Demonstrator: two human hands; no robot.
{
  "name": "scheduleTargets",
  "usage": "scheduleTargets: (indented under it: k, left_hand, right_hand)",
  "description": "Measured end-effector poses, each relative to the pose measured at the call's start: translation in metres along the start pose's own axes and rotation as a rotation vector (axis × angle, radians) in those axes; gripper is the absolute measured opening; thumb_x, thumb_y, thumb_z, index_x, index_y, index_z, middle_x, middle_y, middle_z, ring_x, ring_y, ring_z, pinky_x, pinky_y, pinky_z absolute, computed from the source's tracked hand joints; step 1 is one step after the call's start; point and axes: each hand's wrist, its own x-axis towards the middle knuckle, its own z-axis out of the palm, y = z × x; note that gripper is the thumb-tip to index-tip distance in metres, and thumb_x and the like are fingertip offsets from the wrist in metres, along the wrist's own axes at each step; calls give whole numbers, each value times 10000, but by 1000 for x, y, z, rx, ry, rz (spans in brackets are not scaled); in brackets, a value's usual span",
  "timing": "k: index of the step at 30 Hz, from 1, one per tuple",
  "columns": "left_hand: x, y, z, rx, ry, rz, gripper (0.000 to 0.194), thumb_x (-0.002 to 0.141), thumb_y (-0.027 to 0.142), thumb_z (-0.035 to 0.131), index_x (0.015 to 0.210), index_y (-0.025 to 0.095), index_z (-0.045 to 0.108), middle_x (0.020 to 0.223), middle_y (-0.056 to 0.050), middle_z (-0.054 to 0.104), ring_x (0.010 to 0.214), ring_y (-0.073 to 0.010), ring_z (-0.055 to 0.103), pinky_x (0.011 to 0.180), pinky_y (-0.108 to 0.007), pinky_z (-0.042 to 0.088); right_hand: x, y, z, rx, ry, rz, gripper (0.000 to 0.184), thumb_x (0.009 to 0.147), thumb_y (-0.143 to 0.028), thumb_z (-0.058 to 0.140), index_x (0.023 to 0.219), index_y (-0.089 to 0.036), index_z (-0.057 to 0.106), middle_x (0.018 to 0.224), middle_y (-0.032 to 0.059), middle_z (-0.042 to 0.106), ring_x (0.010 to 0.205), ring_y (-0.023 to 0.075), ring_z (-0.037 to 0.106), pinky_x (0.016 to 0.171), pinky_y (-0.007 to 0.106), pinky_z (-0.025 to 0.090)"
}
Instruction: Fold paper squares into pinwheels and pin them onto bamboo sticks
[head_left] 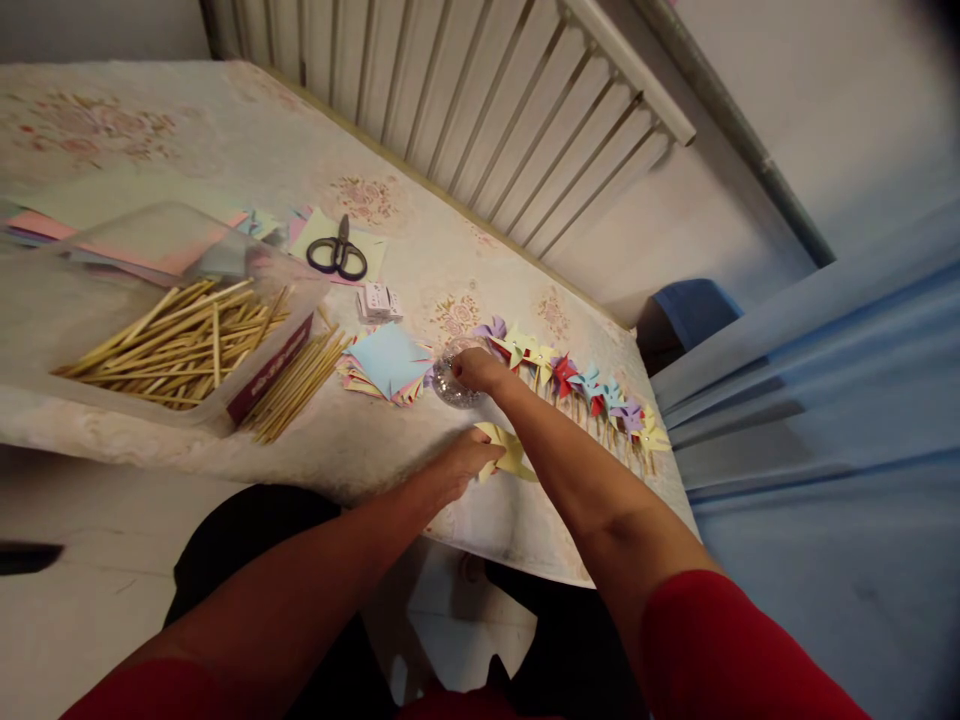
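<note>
Near the table's front edge my left hand (466,460) pinches a piece of yellow paper (514,458) with cut, curled flaps. My right hand (478,368) reaches across to a round clear dish (452,393) of small shiny pieces, its fingers drawn together over the dish. Whatever those fingertips hold, if anything, is hidden. Left of the dish lies a stack of coloured paper squares (388,358), light blue on top. Paper pinwheels (564,375) on sticks lie in a row to the right, partly covered by my right forearm.
A clear plastic box (184,408) full of wooden sticks (202,335) stands at the left, with loose sticks (300,385) beside it. Scissors (337,258) rest on paper behind a small box (379,300). A radiator (450,110) borders the table's back; a blue curtain (817,430) hangs right.
</note>
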Motion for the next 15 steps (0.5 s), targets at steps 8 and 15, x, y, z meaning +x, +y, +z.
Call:
scheduleTargets:
  k: [8,15]
  left_hand:
    - [5,-3,-1,-4,7,-11,63,697,142,627,678,188,589,598,16,569,530,-116,474,546,-257,312]
    - [5,-1,-2,55,28,-18,82,681,106,590,632,169,572,563,17,548,506,-102,444,526,-249,282]
  right_hand:
    - [-9,1,-4,29,24,-23,191,677,-61,613,649,-178,761,651,48,713,679,180,601,653,261,380]
    - [-35,0,-33,222,134,42,197,780,-113,546,625,-157,659,609,11,635,631,127,537,619,231,348]
